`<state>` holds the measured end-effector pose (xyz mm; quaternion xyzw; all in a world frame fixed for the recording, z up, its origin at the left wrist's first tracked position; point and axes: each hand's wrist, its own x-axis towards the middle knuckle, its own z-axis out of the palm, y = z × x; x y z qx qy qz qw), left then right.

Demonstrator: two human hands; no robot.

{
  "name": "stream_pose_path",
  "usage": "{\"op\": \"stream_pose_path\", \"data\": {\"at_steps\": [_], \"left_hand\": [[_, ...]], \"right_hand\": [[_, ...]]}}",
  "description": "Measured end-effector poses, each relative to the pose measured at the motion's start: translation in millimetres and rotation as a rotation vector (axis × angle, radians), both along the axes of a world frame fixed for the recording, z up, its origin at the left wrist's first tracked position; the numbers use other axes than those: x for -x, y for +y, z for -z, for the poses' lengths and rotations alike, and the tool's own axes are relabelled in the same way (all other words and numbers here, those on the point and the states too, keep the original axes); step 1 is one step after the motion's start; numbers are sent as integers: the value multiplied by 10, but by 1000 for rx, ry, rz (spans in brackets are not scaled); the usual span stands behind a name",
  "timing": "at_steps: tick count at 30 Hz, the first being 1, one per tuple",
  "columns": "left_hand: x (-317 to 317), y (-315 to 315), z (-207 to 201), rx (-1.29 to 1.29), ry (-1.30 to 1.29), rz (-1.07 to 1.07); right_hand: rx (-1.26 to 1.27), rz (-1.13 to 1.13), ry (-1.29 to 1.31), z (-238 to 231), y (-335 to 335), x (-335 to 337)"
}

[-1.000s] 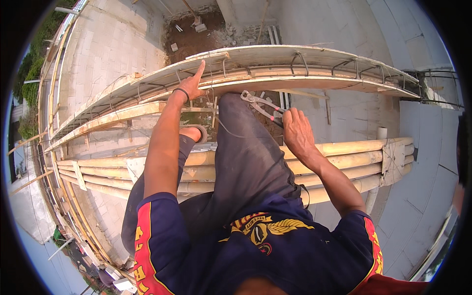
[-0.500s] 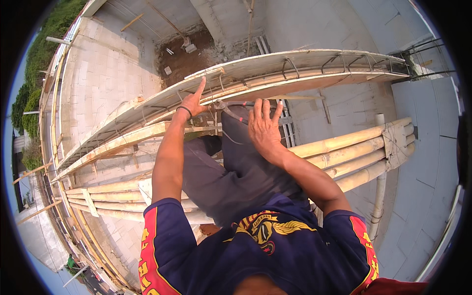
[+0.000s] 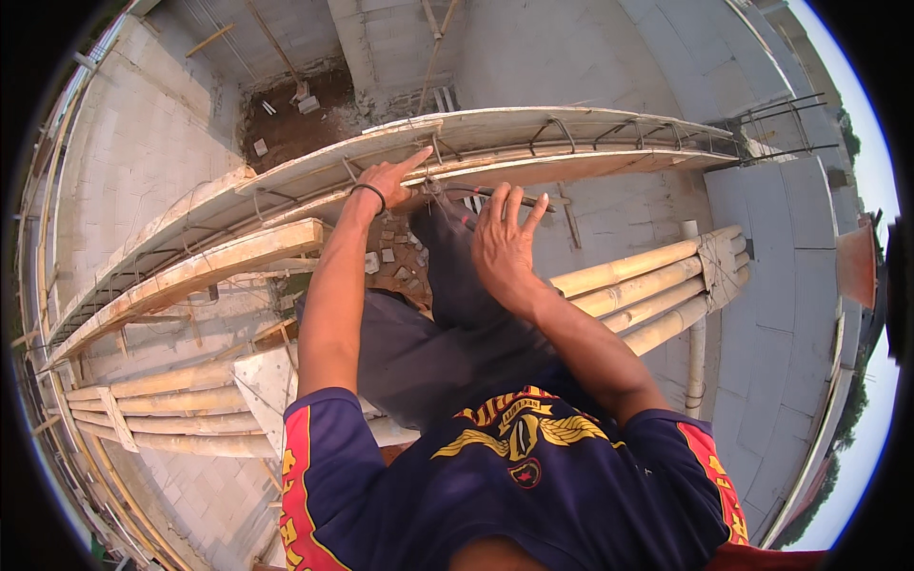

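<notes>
My left hand (image 3: 386, 184) straddles the near board (image 3: 571, 169) of a long narrow formwork trough, its index finger stretched to the right over the top. The other fingers are partly hidden at the edge. My right hand (image 3: 505, 236), back toward me, has its fingers laid over the spread handles of dark pincers (image 3: 539, 203) with red bands. The palm is out of sight. Beside my left hand, the jaws end at the board's outer face, where the detail is too small to make out. Bent steel stirrups (image 3: 557, 133) sit inside the trough.
Thick bamboo poles (image 3: 624, 276), lashed side by side, run beneath me. A white triangular board (image 3: 267, 390) lies across them at the left. Far below are broken blocks on a dirt floor (image 3: 300, 119). Block walls (image 3: 771, 314) and protruding rebar (image 3: 785, 119) stand on the right.
The view has swung to the right, so the surroundings shift left. My left hand has slid right along the board, its index finger now slanting right. My right hand stays at the pincers.
</notes>
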<state>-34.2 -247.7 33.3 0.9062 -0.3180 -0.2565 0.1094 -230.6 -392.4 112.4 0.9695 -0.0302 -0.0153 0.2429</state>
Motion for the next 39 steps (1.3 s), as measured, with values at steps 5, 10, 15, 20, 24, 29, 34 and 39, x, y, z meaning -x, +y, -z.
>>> {"op": "stream_pose_path", "data": {"at_steps": [5, 10, 15, 20, 24, 29, 34, 39], "left_hand": [[9, 33, 41, 35, -27, -1], [-6, 69, 139, 144, -69, -3], [-49, 63, 219, 131, -37, 20], [-84, 45, 234, 119, -30, 28], [-98, 41, 172, 119, -56, 58], [-17, 5, 17, 9, -20, -50], [174, -16, -27, -28, -147, -164], [751, -36, 163, 448, -580, -570]], "right_hand": [[164, 62, 105, -94, 339, -106], [136, 93, 221, -39, 562, -152], [-57, 71, 6, 50, 486, -46], [-392, 69, 104, -18, 279, -23], [-780, 94, 341, -174, 28, -123], [-1904, 602, 512, -179, -175, -54], [-2612, 761, 562, 81, -238, 10], [-2785, 721, 526, 244, -246, 68]]}}
